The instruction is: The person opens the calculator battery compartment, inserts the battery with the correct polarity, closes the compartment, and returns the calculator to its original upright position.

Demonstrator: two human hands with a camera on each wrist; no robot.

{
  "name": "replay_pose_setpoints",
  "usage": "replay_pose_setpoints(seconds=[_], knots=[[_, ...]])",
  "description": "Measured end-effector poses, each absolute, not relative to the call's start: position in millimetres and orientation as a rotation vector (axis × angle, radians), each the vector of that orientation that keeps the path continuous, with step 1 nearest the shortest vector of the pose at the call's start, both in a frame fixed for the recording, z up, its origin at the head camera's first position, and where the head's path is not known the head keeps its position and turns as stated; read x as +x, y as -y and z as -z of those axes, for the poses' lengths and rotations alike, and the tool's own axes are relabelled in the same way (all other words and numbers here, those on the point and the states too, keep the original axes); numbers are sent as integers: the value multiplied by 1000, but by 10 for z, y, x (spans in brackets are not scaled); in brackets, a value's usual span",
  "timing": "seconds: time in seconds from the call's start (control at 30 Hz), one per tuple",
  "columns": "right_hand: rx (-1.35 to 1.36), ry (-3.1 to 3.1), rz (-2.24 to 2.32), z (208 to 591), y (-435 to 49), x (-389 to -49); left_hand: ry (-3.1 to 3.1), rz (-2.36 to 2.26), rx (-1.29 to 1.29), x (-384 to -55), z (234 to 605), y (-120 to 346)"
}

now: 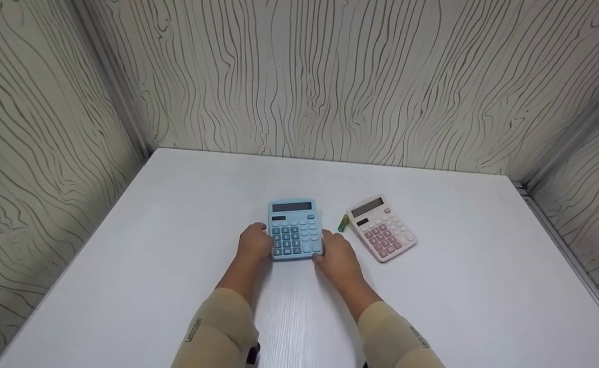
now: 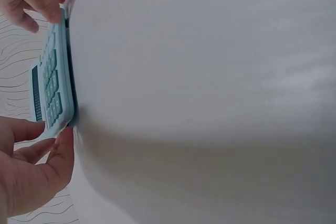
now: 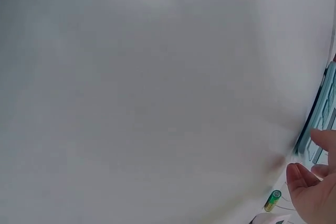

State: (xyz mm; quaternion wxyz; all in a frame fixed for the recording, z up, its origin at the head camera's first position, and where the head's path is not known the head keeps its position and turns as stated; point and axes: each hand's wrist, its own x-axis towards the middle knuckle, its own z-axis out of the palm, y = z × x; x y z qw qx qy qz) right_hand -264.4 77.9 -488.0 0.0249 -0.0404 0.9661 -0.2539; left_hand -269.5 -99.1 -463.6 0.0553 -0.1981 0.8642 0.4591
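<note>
A light blue calculator (image 1: 295, 230) lies face up at the middle of the white table, its screen end away from me. My left hand (image 1: 255, 243) grips its left edge; in the left wrist view the thumb and fingertips of that hand (image 2: 37, 174) meet at the calculator's (image 2: 55, 85) near corner. On the opposite edge my right hand (image 1: 338, 257) holds the lower right corner. The right wrist view shows this hand (image 3: 317, 182) with its thumb over the calculator's (image 3: 319, 114) edge and its fingers curled beside it.
To the right lies a pink calculator (image 1: 382, 229), face up and turned at an angle. A small green and yellow battery (image 1: 343, 223) sits between the two calculators, close to the pink one. Wood-patterned panels (image 1: 299, 76) enclose the table (image 1: 483, 286) at the back and sides.
</note>
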Motion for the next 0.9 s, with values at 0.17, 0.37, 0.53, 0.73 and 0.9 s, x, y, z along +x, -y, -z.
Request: replay_pose_setpoints(seconds=[0.17,0.37,0.53,0.73,0.9], knots=[[-49,-2958,864,4771,-937,-2688,-2635,-1395,-581,-2754,4559,1034],[-55,-3013,921,4626,-1226,-2763,-2589,-1474,-560,-2783,4486,966],[-56,-3074,938,4558,-1552,-2841,-2558,-1507,-519,-2776,4445,782],[38,-3060,988,4481,-1901,-2915,-2508,-1571,-404,-2752,4435,518],[128,-3015,992,4444,-2121,-2954,-2459,-1596,-322,-2714,4475,252]])
